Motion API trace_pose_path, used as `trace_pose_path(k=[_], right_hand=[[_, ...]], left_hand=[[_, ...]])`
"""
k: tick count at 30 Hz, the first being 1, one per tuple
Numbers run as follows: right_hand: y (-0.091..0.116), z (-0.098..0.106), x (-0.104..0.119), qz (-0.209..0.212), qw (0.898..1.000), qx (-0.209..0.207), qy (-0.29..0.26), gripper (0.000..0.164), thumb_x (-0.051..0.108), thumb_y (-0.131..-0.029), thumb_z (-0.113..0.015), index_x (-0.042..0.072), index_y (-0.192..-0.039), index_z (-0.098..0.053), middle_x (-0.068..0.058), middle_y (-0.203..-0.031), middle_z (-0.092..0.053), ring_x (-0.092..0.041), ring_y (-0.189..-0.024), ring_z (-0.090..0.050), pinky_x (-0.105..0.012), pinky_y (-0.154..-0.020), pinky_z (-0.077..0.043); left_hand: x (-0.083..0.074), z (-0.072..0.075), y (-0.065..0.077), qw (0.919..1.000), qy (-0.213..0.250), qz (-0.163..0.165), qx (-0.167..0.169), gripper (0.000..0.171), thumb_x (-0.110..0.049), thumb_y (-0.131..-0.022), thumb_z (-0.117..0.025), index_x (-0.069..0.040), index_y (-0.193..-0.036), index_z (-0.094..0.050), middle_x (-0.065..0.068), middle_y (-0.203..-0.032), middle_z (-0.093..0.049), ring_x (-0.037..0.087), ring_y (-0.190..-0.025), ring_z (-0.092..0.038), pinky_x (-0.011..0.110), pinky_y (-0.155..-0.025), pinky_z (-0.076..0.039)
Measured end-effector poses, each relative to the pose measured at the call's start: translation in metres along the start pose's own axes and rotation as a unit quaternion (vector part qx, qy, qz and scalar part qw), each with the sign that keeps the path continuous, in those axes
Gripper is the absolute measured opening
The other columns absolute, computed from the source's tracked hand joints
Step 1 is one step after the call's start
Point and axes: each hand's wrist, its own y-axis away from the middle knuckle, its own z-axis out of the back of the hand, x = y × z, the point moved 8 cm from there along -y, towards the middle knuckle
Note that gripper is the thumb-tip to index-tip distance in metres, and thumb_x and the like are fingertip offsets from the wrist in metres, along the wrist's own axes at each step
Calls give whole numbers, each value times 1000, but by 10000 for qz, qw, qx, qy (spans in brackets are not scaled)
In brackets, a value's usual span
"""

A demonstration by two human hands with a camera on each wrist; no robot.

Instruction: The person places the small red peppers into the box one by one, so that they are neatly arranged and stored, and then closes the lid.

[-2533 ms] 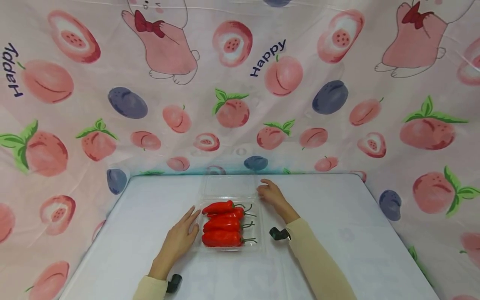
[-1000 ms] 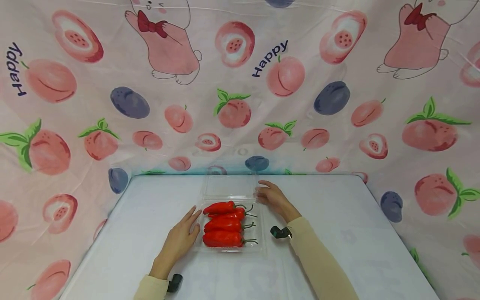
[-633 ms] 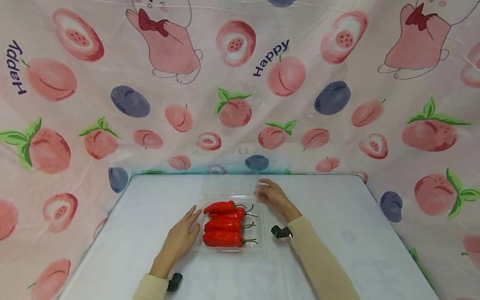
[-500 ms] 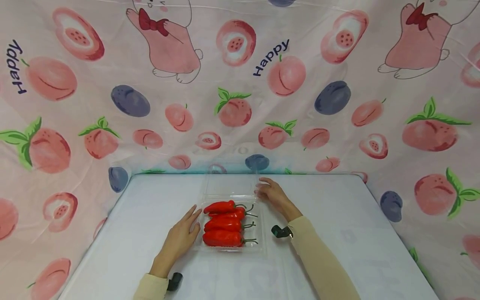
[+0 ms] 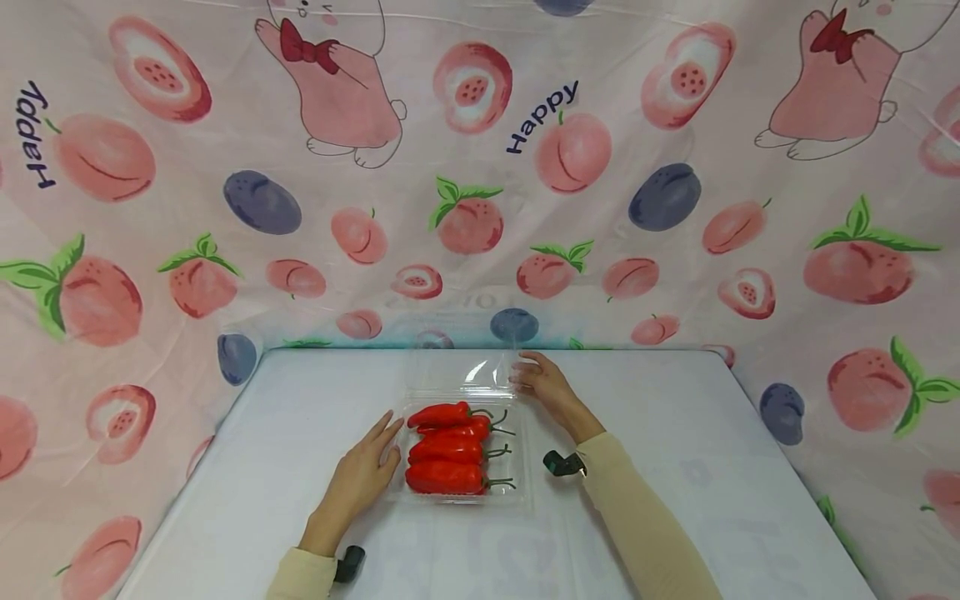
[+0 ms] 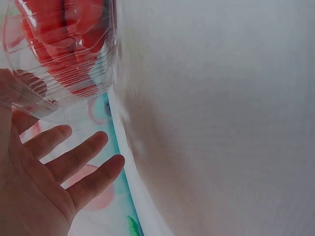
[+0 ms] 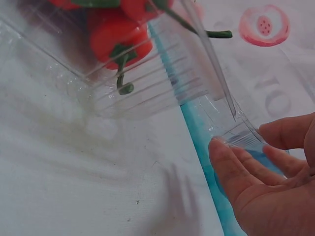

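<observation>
A clear plastic clamshell box (image 5: 517, 492) lies on the table with its lid (image 5: 450, 371) raised at the back. Several red peppers (image 5: 446, 450) lie side by side in the box, their green stems toward the right. My left hand (image 5: 362, 468) rests at the box's left rim; in the left wrist view its fingers (image 6: 81, 155) are spread and fairly straight. At the lid's right edge is my right hand (image 5: 546, 385). The right wrist view shows its thumb and fingers (image 7: 229, 167) pinching that thin plastic edge, with pepper stems (image 7: 123, 73) nearby.
A white cloth covers the table (image 5: 675, 500). Behind and beside it hangs a pink curtain (image 5: 480, 150) printed with peaches and rabbits. The table's back edge runs just behind the lid. A black wrist camera (image 5: 561, 464) sits by the right sleeve.
The lid has tilted up a little and now catches a bright glare. My right hand has risen slightly with it. My left hand and the peppers stay in place.
</observation>
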Motion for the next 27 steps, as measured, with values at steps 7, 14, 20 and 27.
trace_pose_path(k=[7, 14, 20, 27], right_hand=[[0, 0, 5, 206, 9997, -148, 4, 51, -1, -97, -49, 3, -147, -37, -25, -144, -50, -34, -121, -60, -46, -103, -51], [2, 1, 8, 296, 9994, -149, 122, 52, 3, -96, -55, 5, -145, -39, -22, -145, -50, -34, -123, -60, -37, -99, -54], [4, 1, 11, 303, 9994, -179, 45, 50, 3, -95, -56, 6, -142, -41, -21, -146, -49, -31, -123, -60, -33, -99, -55], [5, 2, 15, 444, 9987, -236, -60, 47, 0, -94, -57, 5, -139, -43, -23, -145, -50, -33, -123, -60, -33, -98, -55]], left_hand=[[0, -1, -1, 10000, -28, 22, 44, 51, -24, -95, -58, -20, -145, -50, 7, -156, -42, 35, -120, -62, 55, -95, -54], [0, 1, 0, 9999, -37, 95, 72, 52, -25, -95, -59, -21, -145, -50, 6, -156, -42, 35, -124, -60, 56, -96, -53], [0, 0, -1, 9999, -63, 106, 114, 51, -25, -95, -59, -21, -145, -50, 6, -156, -42, 35, -125, -59, 56, -97, -52], [-1, 1, 0, 9996, -34, 170, 231, 51, -27, -96, -57, -21, -146, -49, 6, -157, -41, 35, -129, -56, 56, -100, -50]])
